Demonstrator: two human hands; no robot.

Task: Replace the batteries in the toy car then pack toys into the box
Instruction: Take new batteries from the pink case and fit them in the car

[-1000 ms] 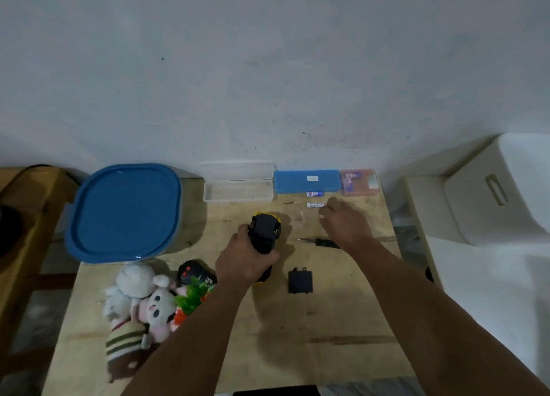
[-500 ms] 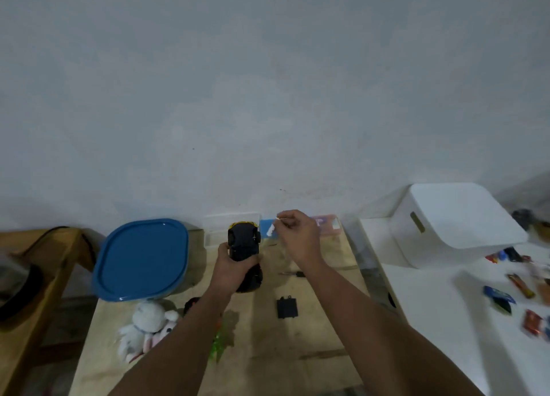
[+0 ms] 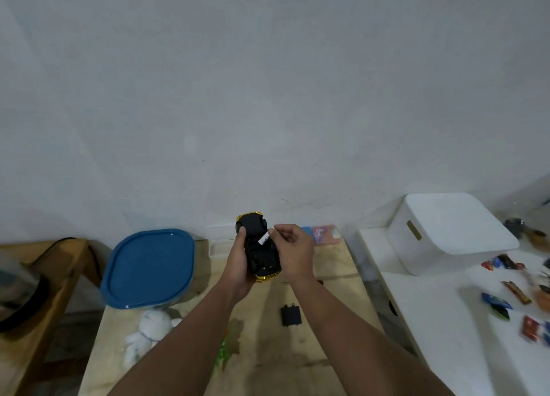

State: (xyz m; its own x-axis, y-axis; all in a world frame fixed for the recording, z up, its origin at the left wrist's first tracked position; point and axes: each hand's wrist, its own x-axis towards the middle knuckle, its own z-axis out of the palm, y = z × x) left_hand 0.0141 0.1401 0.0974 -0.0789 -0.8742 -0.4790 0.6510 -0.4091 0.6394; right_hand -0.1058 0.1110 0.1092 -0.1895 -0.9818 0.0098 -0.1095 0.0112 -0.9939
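Both hands: boxy car (image 3: 262, 251), cylindrical batt. (image 3: 264, 239).

Right hand (image 3: 293, 248) has brought the battery (image 3: 264, 239) onto the raised toy car (image 3: 259, 247)

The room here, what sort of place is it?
Probably a plain home workroom or hobby corner. A bare wooden table stands against an unpainted grey wall, with a blue-lidded tub, a plush toy and a white storage box nearby.
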